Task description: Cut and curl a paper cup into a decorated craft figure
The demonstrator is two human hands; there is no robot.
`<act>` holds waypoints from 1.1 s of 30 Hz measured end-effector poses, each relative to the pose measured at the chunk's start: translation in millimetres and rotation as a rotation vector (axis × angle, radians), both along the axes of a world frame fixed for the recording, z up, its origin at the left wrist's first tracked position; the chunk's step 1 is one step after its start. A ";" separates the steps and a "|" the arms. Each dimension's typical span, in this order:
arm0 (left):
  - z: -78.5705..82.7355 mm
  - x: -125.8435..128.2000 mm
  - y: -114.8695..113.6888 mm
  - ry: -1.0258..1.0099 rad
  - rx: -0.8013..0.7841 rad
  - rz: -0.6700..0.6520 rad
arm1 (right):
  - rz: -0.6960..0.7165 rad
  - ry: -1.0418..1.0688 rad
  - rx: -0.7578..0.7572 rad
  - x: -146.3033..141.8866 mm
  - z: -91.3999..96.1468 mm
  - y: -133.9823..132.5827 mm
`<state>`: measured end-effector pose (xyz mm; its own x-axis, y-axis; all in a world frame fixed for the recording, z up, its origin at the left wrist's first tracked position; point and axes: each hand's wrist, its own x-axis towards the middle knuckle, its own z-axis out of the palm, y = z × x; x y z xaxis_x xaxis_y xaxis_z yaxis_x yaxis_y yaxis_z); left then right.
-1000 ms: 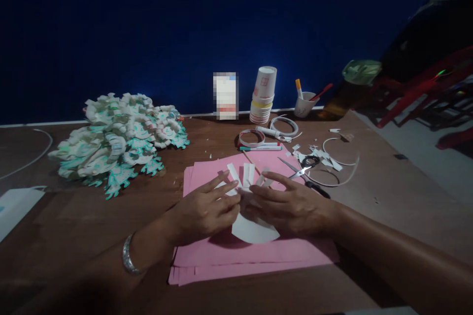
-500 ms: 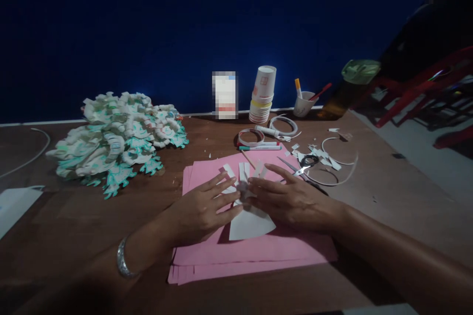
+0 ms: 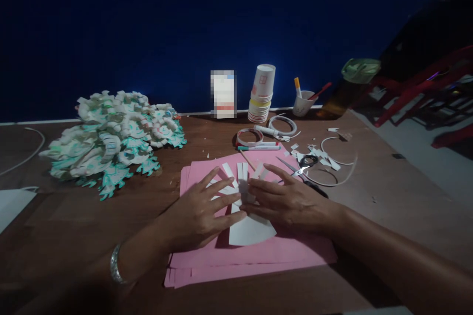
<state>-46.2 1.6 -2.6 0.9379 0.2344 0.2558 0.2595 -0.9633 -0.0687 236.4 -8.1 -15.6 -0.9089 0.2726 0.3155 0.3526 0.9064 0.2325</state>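
A white paper cutout point(image 3: 252, 230) with several strips fanning from its top lies on a stack of pink paper sheets point(image 3: 207, 259). My left hand point(image 3: 207, 209) rests on its left side, fingers spread, fingertips touching the paper near its middle. From the right, my right hand point(image 3: 290, 202) lies across the strips with its fingers stretched out. Some of the strips are hidden beneath my fingers. Just beyond my right hand are the scissors point(image 3: 300, 171) with black handles, lying open.
Crumpled white-and-green paper cutouts point(image 3: 121, 142) form a heap at left. Stacked paper cups point(image 3: 261, 93), a cup with markers point(image 3: 305, 104), coiled white tubing point(image 3: 284, 125) and a tape ring point(image 3: 250, 137) stand or lie at the back. Paper scraps point(image 3: 321, 155) are scattered right; red chairs point(image 3: 414, 91) stand beyond.
My left hand's fingers have spread wider and shifted slightly, uncovering more strips on the left. My right hand stays nearly in place. The view has shifted a little.
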 end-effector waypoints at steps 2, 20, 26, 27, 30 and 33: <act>0.2 -1.1 1.6 0.015 -0.010 -0.015 | -0.015 -0.029 -0.019 -0.8 0.4 0.3; -2.5 1.1 -6.6 -0.016 -0.076 0.117 | -0.035 0.040 -0.014 -2.5 -1.7 -1.0; 12.3 5.4 -9.8 -0.274 0.000 0.191 | -0.032 0.210 0.204 -2.9 1.9 -8.0; 15.4 6.0 -10.4 -0.375 0.002 0.220 | -0.054 0.229 0.219 -2.2 1.3 -8.2; 20.3 5.8 -11.0 -0.649 -0.117 0.395 | -0.144 0.330 0.282 0.2 0.1 -7.7; 15.8 3.5 -9.2 -0.660 -0.540 0.534 | -0.231 0.453 0.349 3.3 2.2 -6.4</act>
<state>-42.7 -7.6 13.2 0.3849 0.8208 0.4221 0.4950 -0.5696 0.6562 239.7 -14.5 -13.4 -0.5937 0.2578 0.7623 0.6640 0.6920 0.2831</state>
